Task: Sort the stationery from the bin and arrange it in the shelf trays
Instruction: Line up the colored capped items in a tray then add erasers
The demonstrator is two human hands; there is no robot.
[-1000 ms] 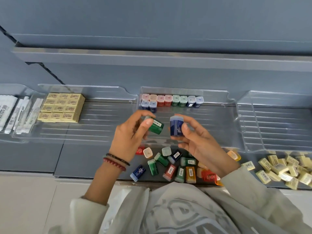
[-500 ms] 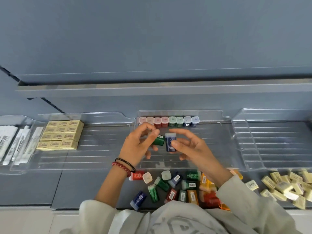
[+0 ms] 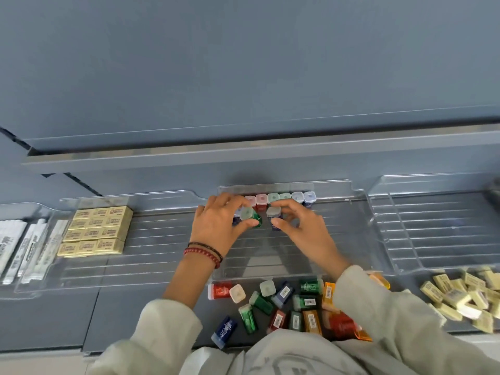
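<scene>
Fingers (image 3: 230,203) of the left hand (image 3: 216,231) are curled round a green pale-capped plastic box (image 3: 253,216) over the middle clear plastic tray (image 3: 259,255); a blue capped box (image 3: 274,222) is pinched beside it by the right hand (image 3: 305,236). Yellow block erasers (image 3: 94,231) are stacked in the left clear tray (image 3: 151,255); coloured capped boxes (image 3: 273,198) are lined along the middle tray's back.
</scene>
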